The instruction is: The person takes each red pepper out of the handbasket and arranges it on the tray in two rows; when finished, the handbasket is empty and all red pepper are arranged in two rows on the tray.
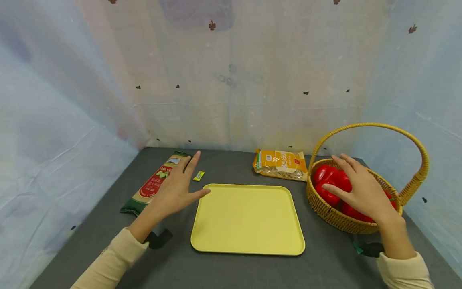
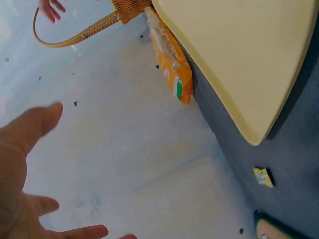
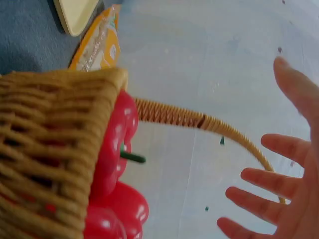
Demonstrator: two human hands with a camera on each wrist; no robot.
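Note:
My left hand [image 1: 175,188] hovers with spread fingers between a green and red olive-pictured package [image 1: 155,182] and the left edge of a yellow tray [image 1: 249,218]; it holds nothing. Over a wicker basket [image 1: 325,212] on the right, my right hand [image 1: 364,190] is raised with its fingers apart and nothing in them. Red bell peppers [image 1: 330,176] fill the basket, partly hidden by that hand in the head view. The right wrist view shows a gap between the right hand [image 3: 294,169] and the peppers [image 3: 112,154], one with a green stem.
An orange bag of noodles [image 1: 281,163] lies behind the tray, left of the basket. A small yellow wrapped sweet [image 1: 199,176] sits near the tray's back left corner. The basket's tall handle [image 1: 368,125] arches upward. Pale sheeting [image 1: 231,80] stands behind and at both sides of the grey tabletop.

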